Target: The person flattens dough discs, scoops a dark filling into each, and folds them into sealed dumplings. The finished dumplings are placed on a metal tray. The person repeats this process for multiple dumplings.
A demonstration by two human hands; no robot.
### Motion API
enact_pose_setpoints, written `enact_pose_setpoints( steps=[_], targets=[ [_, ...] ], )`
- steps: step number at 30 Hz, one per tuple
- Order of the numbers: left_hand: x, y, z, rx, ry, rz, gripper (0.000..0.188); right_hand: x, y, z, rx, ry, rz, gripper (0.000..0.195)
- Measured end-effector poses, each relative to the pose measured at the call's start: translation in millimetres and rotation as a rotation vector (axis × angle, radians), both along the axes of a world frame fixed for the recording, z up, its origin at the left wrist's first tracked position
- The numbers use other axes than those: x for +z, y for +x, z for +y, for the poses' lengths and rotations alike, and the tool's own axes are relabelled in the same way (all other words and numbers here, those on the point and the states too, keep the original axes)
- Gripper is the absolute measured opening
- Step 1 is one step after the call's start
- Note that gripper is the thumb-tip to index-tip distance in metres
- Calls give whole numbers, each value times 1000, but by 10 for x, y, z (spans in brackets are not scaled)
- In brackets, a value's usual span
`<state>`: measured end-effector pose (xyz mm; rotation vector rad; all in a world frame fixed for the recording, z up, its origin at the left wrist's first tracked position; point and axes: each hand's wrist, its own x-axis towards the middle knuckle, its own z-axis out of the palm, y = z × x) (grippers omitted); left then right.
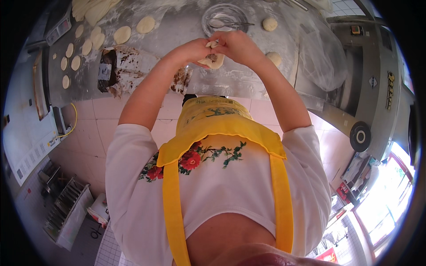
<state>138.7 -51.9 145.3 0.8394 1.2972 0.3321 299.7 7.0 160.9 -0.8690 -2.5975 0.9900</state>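
Held between both hands above the metal worktop point(229, 79) is a round of dough point(217, 63) with a brownish filling showing in it. My left hand point(198, 51) cups the dough from the left, its palm partly hidden behind the dough. The fingers of my right hand point(234, 45) pinch the dough's upper edge, where folds are gathered. Just beyond my hands a metal bowl point(208, 16) holds white powder and a spoon point(238, 24). A ball of dough point(274, 59) lies right of my right hand, partly behind the forearm.
Several flattened dough pieces point(122, 35) lie at the left, near a larger dough mass point(95, 10) and a scale point(59, 30). An open package with dark smears point(133, 63) sits by the front edge. Another dough ball point(270, 24) and a clear plastic bag point(321, 60) are at right.
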Motion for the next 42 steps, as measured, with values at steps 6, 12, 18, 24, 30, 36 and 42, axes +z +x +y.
enact_pose_setpoints(
  steps=[6,12,18,24,30,36,42],
  targets=[
    [76,-144,2,134,68,-151,39,-12,43,7,-96,-84,93,14],
    [177,-181,-112,394,64,-222,41,-58,56,48,-242,-137,271,16],
    [207,-17,-132,388,177,15,36,3,16,44,-187,-95,271,20],
    [234,14,-140,277,316,116,33,40,18,100,-115,-78,196,16],
    [304,49,-67,194,299,185,36,78,27,17,24,203,300,16],
    [219,-9,-48,66,323,173,40,134,19,52,-27,-40,177,19],
    [439,-93,36,89,363,201,50,109,56,52,-206,-188,293,18]
  ],
)
